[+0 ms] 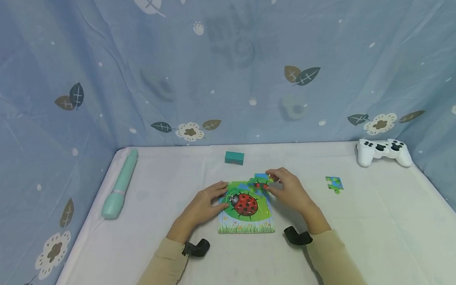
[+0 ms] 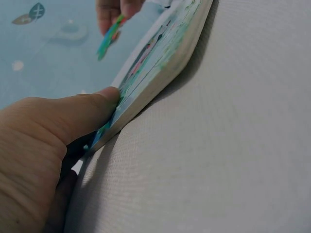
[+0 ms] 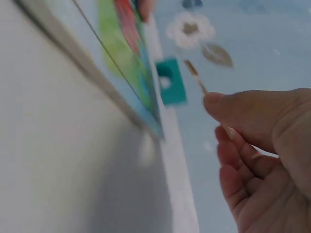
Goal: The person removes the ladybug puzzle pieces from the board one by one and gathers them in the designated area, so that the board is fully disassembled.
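Note:
A square ladybug jigsaw puzzle (image 1: 246, 227) lies flat on the table. My left hand (image 1: 201, 206) rests at its left side, fingers near the top corner; in the left wrist view the straight thumb (image 2: 92, 109) touches the edge. Over the upper right corner, my right hand (image 1: 292, 193) pinches a puzzle piece (image 1: 261, 185) with green, blue and red on it. The right wrist view shows this piece (image 3: 195, 76) edge-on between thumb and fingers, raised off the puzzle. What lies beneath the piece is hidden.
Another puzzle piece (image 1: 334, 183) lies to the right on the white table (image 1: 382, 237). Behind the puzzle is a teal block (image 1: 234, 157). A mint-green wand-shaped object (image 1: 120, 186) is at far left, a white game controller (image 1: 383, 151) at far right. Blue curtain (image 1: 223, 73) surrounds the table.

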`<action>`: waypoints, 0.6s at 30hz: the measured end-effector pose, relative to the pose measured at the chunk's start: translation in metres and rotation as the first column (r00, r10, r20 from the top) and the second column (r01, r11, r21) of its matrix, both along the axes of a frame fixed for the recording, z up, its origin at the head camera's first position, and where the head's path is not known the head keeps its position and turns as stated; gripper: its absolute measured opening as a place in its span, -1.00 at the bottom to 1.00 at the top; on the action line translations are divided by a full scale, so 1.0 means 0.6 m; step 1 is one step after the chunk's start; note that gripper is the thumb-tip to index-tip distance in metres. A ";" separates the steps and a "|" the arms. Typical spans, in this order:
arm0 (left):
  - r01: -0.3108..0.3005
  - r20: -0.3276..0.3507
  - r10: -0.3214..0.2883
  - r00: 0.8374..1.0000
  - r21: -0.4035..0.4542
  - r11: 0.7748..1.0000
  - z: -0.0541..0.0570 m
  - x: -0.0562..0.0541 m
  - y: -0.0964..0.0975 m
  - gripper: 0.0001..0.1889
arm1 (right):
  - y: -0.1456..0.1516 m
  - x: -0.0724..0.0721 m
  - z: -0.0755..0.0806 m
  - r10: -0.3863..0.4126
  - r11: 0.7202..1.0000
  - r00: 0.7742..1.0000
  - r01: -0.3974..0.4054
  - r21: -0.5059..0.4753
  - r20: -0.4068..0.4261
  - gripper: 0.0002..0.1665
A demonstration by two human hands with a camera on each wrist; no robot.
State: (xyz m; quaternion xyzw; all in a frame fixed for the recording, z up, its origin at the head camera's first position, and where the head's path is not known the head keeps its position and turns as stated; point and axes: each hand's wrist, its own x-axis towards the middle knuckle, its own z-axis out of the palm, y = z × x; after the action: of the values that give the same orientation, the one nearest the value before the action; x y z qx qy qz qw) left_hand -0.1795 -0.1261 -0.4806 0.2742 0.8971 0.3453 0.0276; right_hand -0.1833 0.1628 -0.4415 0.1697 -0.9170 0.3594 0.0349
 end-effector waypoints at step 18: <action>0.007 -0.002 -0.007 1.000 0.009 1.000 -0.001 -0.004 0.000 -0.41 | 0.191 -0.006 -0.009 -0.135 0.989 0.974 0.122 0.080 0.183 -0.45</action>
State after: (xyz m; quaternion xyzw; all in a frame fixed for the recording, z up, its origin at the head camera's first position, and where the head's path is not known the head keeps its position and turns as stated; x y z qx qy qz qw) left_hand -0.1816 -0.1260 -0.4814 0.2778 0.8946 0.3491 0.0266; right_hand -0.1869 0.2776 -0.4469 0.0766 -0.9369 0.3394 -0.0344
